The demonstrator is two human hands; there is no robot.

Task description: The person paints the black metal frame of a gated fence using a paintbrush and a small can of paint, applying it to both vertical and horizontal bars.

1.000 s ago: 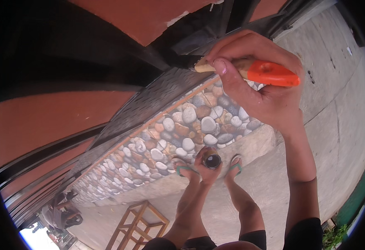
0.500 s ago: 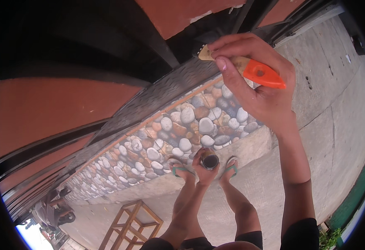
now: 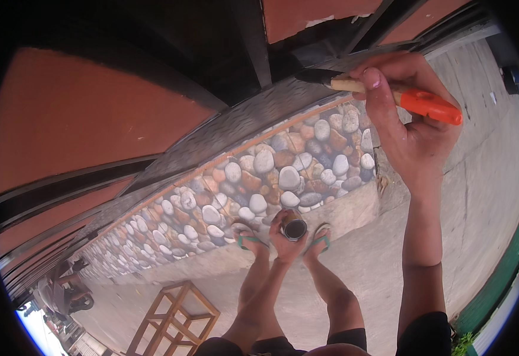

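My right hand (image 3: 416, 130) is raised and closed around the handle of a paintbrush (image 3: 430, 105), pale with a bright orange end. Dark bristles point left, close to the black metal framing (image 3: 253, 44) of the wall; whether they touch it I cannot tell. Lower down, between my feet, my left hand (image 3: 284, 244) grips a small can (image 3: 295, 229) from its left side. Its mouth faces up, with a dark content inside.
A ledge of pebble-patterned tiles (image 3: 259, 184) runs along the foot of the wall with reddish panels (image 3: 105, 113). A wooden frame (image 3: 179, 314) stands on the concrete floor (image 3: 478, 160) at lower left. A motorbike (image 3: 64, 293) is farther left.
My right hand has moved right and a little down, and the brush has turned so its bristles now show pointing left. The can stays in my left hand.
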